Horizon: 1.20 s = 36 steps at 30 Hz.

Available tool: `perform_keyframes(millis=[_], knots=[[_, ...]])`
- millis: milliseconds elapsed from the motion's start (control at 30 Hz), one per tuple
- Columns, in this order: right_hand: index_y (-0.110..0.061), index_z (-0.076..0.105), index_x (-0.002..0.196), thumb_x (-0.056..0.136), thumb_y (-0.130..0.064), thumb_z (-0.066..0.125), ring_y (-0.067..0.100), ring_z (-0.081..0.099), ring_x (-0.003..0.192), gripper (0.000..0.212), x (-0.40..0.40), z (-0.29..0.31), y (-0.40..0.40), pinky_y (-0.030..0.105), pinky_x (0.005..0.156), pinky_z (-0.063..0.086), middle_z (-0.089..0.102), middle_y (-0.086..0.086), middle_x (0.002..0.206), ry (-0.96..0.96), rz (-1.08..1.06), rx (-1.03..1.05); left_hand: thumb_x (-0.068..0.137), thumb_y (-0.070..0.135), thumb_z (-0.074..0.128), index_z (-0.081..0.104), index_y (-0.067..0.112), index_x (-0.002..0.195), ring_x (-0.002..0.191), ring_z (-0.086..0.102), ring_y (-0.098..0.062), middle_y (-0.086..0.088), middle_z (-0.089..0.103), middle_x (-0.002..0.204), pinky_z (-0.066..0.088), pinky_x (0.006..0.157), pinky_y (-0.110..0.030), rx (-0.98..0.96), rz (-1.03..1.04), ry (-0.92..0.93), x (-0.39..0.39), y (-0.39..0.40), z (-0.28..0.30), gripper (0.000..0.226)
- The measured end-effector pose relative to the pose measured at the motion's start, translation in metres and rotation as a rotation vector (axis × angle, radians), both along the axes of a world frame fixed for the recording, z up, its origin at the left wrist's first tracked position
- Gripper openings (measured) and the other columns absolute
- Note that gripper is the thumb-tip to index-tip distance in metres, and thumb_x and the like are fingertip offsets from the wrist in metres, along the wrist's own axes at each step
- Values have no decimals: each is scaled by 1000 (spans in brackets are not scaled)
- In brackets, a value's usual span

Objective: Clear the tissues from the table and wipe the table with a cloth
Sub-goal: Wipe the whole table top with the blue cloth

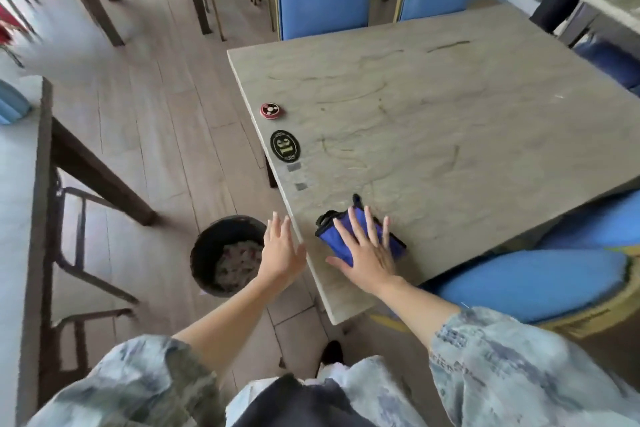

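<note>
Over on the left there's the edge of another table [20, 184] with dark legs, then wood-look floor. Down beside the marble table sits a black bin [227, 255] with what looks like crumpled tissue stuff in it, hard to make out exactly.

The person's left hand [282, 251] hangs right at the table's near-left edge, above the bin's right rim, fingers straight and spread, gripping nothing.

On the marble table [450, 114] along the left edge: a little red round gadget [273, 110], then a black oval number plate [284, 146], then two small grey stickers [298, 177] closer to the person.

Then the blue cloth [337, 236], folded with black trim, lying flat on the tabletop near the front-left corner. The right hand [367, 250] is laid flat on top of it, fingers spread and straight, palm pressing down rather than clutching. The cloth pokes out to the left of and beyond the fingers, so most of it sits under the fingers and not the heel of the hand.

Further right are blue padded chairs [519, 277], one tucked in at the near side and two [323, 0] at the far side.
</note>
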State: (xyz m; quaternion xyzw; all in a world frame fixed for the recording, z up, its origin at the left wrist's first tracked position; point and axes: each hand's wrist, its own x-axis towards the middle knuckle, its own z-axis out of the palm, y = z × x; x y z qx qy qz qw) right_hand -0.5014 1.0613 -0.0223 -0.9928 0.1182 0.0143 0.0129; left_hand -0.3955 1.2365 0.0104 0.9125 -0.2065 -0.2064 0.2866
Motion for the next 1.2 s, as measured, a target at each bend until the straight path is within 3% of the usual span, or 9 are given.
perform_keyframes(millis=[67, 133, 267, 367, 500, 667, 867, 1033, 1200], knots=[[-36, 13, 151, 88, -73, 23, 34, -6, 147, 74, 6, -5, -5, 61, 112, -10, 0, 2, 161, 35, 48, 51, 95, 16, 45, 12, 1, 150, 148, -5, -30, -17, -1, 160, 2, 121, -35, 3, -15, -24, -11, -11, -6, 66], [-34, 23, 150, 93, -61, 29, 32, 8, 147, 63, 8, -10, -7, 58, 114, 1, 14, 2, 160, 7, 43, 119, 96, 14, 39, 10, 3, 151, 148, -8, -25, -13, -1, 160, 0, 121, -35, 3, -36, -50, -19, -17, -13, 63], [-23, 41, 145, 96, -36, 39, 25, 24, 144, 51, -1, -20, -24, 47, 116, 16, 33, 1, 154, -182, 103, 260, 93, 37, 17, 12, 6, 151, 145, -12, -17, -9, 3, 161, 15, 120, -45, 60, -62, -106, -24, -31, -29, 66], [-14, 43, 143, 95, -27, 42, 22, 25, 144, 50, -4, -26, -51, 43, 116, 19, 34, 3, 153, -257, 133, 326, 100, 34, 27, 10, 12, 152, 147, -14, -20, -2, -5, 161, 4, 119, -50, 129, -23, -76, -22, -49, -31, 59], [-4, 48, 138, 92, -22, 37, 31, 34, 139, 50, 13, -25, -79, 42, 115, 22, 40, 14, 148, -266, -66, 327, 101, 29, 31, 10, 11, 153, 147, -15, -20, -2, -5, 162, -3, 117, -51, 122, 32, -125, -5, -73, -36, 59], [0, 55, 130, 85, -24, 34, 38, 43, 132, 55, 60, -14, -55, 52, 106, 35, 49, 21, 140, -239, -341, 328, 100, 23, 25, 21, 11, 151, 149, -3, -15, 0, 11, 161, 14, 120, -44, 3, 214, -183, 15, -92, -47, 52], [-7, 49, 138, 89, -18, 42, 27, 31, 141, 51, 4, -22, -85, 42, 115, 22, 41, 9, 149, -183, 210, 326, 94, 28, 20, 31, 11, 148, 149, 5, -16, 0, 22, 159, 22, 118, -40, 20, 254, -291, 11, -94, -54, 58], [-3, 48, 137, 94, -24, 37, 32, 34, 139, 49, -3, -22, -174, 49, 111, 27, 41, 16, 147, -241, -144, 265, 101, 33, 24, 24, 17, 151, 149, -5, -14, 5, 12, 161, 26, 117, -45, 83, 251, -263, 11, -99, -54, 52], [3, 52, 131, 86, -15, 45, 41, 38, 135, 48, 63, -21, -162, 52, 108, 30, 47, 23, 141, -289, -501, 259, 99, 37, 22, 23, 15, 151, 149, -5, -18, 4, 11, 161, 25, 117, -46, 122, 221, -262, 12, -100, -53, 56]])
